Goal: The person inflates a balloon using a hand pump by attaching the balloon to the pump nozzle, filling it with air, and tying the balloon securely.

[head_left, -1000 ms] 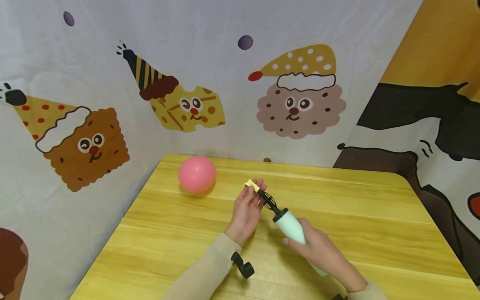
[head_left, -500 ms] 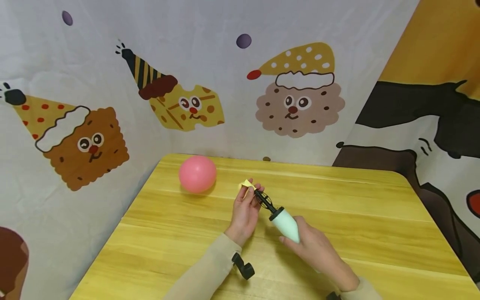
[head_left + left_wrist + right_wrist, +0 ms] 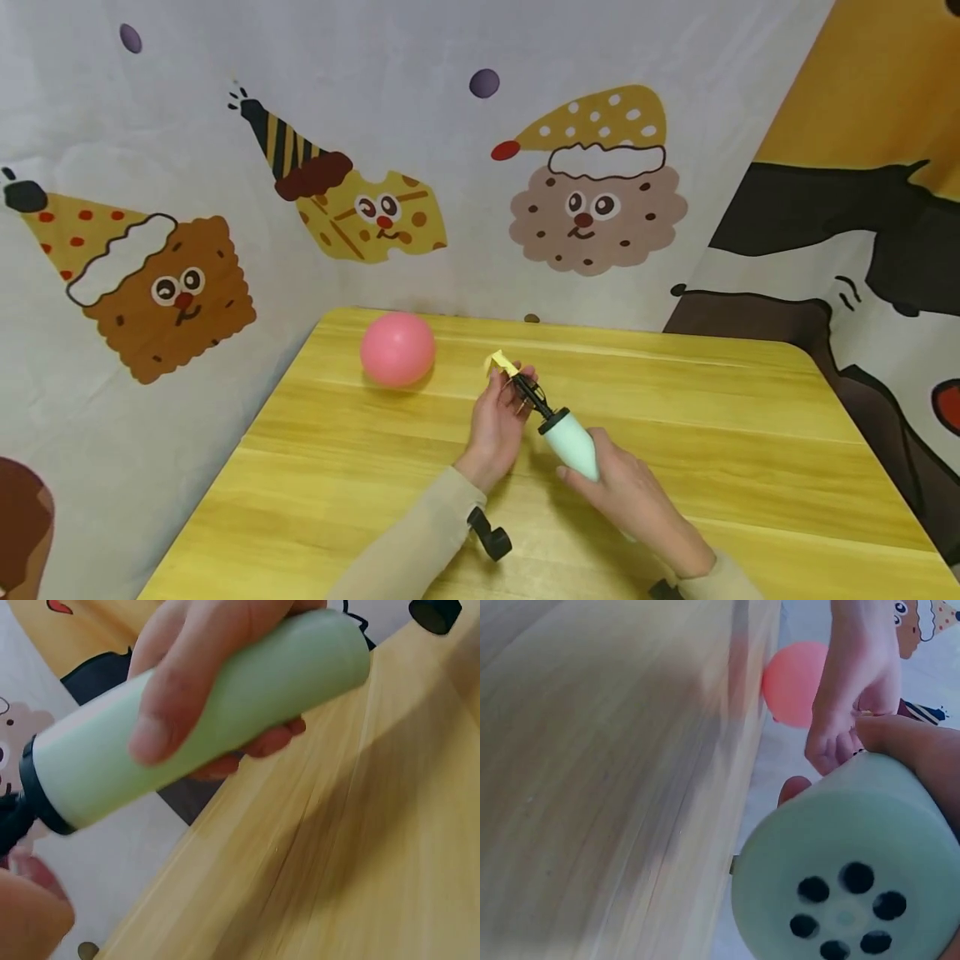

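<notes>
My right hand (image 3: 637, 496) grips the mint-green body of a balloon pump (image 3: 572, 446), its thumb laid along the side in the left wrist view. The pump's black nozzle end (image 3: 534, 395) points up and left. On its tip sits a limp yellow balloon (image 3: 503, 362). My left hand (image 3: 497, 429), palm turned up, holds the yellow balloon at the nozzle between thumb and fingers. From behind, in the right wrist view, the pump's round end (image 3: 840, 840) shows several dark holes. The pump hides part of the left hand there.
An inflated pink balloon (image 3: 397, 350) rests on the wooden table (image 3: 360, 492) near its back left corner. Behind the table hangs a white cloth (image 3: 465, 283) with cartoon food prints. A black wrist mount (image 3: 491, 537) sticks out from the left sleeve.
The right hand and pump have shifted slightly left and up. The left hand's fingers have moved a little around the nozzle, and the yellow balloon's free end tipped left, then rose again.
</notes>
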Tool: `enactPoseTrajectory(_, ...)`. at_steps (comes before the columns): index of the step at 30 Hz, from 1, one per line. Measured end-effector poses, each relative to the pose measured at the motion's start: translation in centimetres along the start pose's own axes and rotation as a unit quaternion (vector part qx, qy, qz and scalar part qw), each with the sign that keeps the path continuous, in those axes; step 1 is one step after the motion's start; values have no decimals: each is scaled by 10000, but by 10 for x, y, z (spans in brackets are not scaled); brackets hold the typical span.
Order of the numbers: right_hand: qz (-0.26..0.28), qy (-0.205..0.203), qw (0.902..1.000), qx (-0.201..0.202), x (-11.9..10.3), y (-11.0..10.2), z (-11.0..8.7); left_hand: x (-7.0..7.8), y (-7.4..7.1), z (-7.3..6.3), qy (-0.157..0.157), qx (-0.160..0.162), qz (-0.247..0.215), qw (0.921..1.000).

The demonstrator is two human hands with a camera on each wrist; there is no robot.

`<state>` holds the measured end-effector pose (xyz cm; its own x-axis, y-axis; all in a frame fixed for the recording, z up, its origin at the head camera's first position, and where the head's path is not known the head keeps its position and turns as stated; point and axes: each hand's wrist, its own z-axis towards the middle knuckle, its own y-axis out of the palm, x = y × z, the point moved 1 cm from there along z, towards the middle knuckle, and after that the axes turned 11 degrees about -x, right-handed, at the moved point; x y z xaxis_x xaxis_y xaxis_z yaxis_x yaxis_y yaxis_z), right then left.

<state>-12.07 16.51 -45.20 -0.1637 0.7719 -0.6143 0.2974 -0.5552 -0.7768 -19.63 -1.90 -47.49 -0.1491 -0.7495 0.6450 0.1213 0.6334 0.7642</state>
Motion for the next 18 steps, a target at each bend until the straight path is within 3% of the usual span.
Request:
enactPoseTrajectory(4, 349, -7, 9993, -126, -1, -1, 0, 2, -1, 1, -287, -555, -14, 9980)
enactPoseTrajectory(7, 578, 32, 9980, -259, -2, -2, -1, 4, 0, 1, -291, -721, -54, 9970)
enactPoseTrajectory(18, 797, 11, 9963, -324, -6, 0, 0, 9, 5, 6, 290, -91, -140, 9994)
